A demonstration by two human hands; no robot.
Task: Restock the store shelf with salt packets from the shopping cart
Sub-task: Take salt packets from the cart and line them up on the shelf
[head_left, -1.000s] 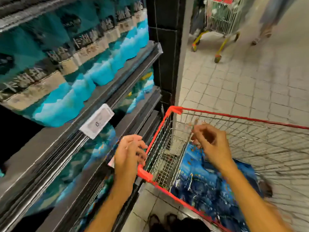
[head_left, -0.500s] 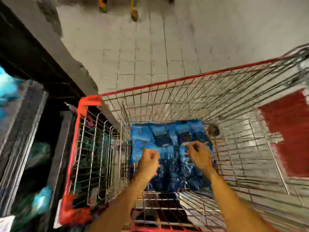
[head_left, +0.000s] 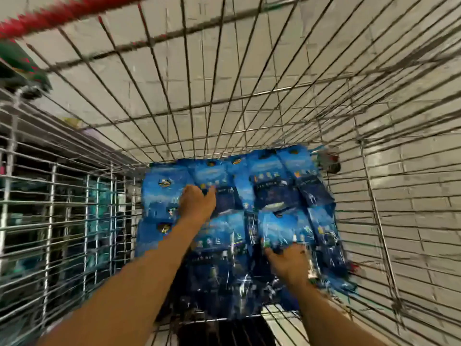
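Several blue salt packets (head_left: pixel 272 193) lie in a flat layer on the bottom of the wire shopping cart (head_left: pixel 224 96). Both my arms reach down into the cart. My left hand (head_left: pixel 197 203) is on the far left part of the layer, its fingers curled down over a packet and the thumb spread to the right. My right hand (head_left: pixel 289 263) is nearer to me and pinches the lower edge of a blue packet (head_left: pixel 282 228) between thumb and fingers. The whole view is motion-blurred.
The cart's red rim (head_left: pixel 62 13) runs across the top left. Its wire walls close in on all sides around my hands. Through the left wall I see the dark store shelf (head_left: pixel 30 221) with teal packs. White floor tiles (head_left: pixel 411 183) show behind the right wall.
My view has dropped from the shelf front down into the cart. Both hands went from the cart's rim to the packets on its bottom and took hold there.
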